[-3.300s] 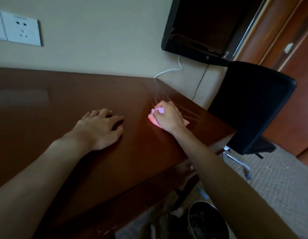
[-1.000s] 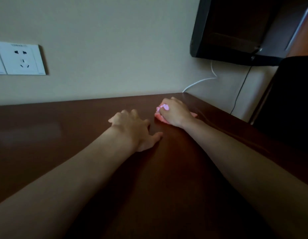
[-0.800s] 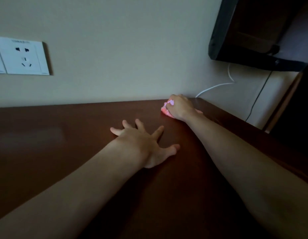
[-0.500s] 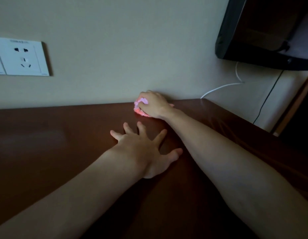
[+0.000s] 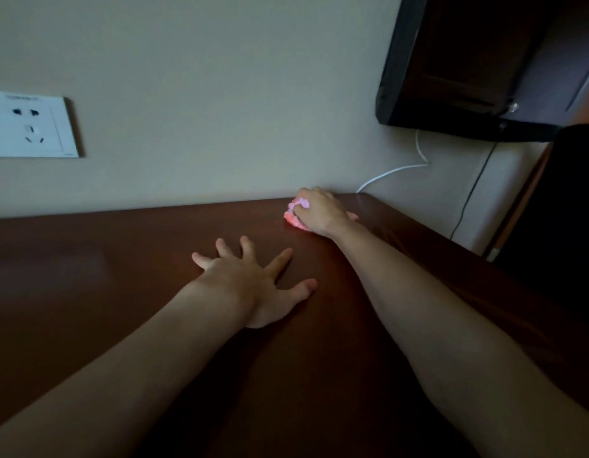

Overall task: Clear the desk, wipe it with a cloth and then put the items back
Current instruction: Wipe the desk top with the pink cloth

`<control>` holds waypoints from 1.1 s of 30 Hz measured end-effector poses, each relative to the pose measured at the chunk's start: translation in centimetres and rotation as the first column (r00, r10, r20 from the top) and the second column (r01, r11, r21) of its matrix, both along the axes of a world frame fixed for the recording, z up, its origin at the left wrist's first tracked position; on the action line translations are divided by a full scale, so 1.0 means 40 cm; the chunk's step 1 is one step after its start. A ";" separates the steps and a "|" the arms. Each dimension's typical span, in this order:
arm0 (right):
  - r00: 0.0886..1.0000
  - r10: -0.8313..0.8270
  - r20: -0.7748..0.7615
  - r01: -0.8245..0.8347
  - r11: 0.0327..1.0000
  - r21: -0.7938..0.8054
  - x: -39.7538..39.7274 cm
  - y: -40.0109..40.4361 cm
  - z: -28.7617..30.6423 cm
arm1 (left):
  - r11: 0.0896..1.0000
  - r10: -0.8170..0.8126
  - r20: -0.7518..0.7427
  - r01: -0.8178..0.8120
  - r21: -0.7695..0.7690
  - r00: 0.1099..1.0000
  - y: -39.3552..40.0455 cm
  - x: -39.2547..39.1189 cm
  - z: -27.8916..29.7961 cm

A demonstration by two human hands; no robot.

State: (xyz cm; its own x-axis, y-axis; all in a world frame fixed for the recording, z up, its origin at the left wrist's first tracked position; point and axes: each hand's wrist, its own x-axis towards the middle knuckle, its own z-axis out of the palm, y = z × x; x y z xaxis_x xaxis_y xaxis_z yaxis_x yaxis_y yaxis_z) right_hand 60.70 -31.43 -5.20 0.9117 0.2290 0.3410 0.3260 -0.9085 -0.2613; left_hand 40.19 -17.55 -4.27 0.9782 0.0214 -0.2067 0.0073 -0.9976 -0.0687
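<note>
The right hand lies at the far edge of the dark brown desk, close against the wall, with its fingers curled over a bunched pink cloth and pressing it down onto the wood. The cloth shows at the hand's 9 o'clock side, and a small sliver peeks out at its 3 o'clock side; most of it is hidden under the palm, so how it is folded cannot be told. The left hand rests flat on the desk at about 7 o'clock from the cloth, well apart from it, fingers straight and spread wide, thumb pointing towards 3 o'clock, holding nothing. Both bare forearms reach in from the bottom of the view. On the wall at 9 o'clock from the hands sits a white socket plate. At 1 o'clock a black television hangs on the wall; a white cable drops from beneath it to the desk's far corner, and a thin black cable runs down the wall beside it. A dark shape at the right edge, perhaps a chair back, stands next to the desk, though the dim light leaves it uncertain.
</note>
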 end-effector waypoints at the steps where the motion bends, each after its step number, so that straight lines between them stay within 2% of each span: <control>1: 1.000 -0.007 0.005 0.007 1.000 0.010 -0.015 -0.012 -0.003 | 1.000 0.000 -0.002 0.000 0.000 1.000 -0.001 -0.001 0.002; 6: 0.993 -0.116 0.017 0.115 0.991 0.068 -0.130 -0.059 -0.012 | 0.999 0.008 0.009 -0.008 -0.039 1.000 0.001 -0.006 0.002; 18: 0.991 -0.133 -0.007 0.133 0.991 0.012 -0.583 -0.184 -0.010 | 0.998 0.005 0.091 0.000 -0.062 0.996 0.006 -0.056 0.004; 22: 0.998 -0.057 0.023 0.058 0.998 -0.013 -0.740 -0.213 -0.016 | 0.998 -0.004 0.103 0.011 -0.069 0.995 0.011 -0.064 0.005; 27: 0.999 0.036 -0.035 -0.034 0.998 0.048 -0.681 -0.255 -0.004 | 0.997 -0.021 0.127 0.030 -0.069 0.992 0.019 -0.068 -0.004; 33: 0.984 -0.175 0.022 0.174 0.984 0.049 -0.442 -0.246 -0.002 | 0.997 -0.042 0.176 0.053 -0.063 0.984 0.027 -0.051 -0.025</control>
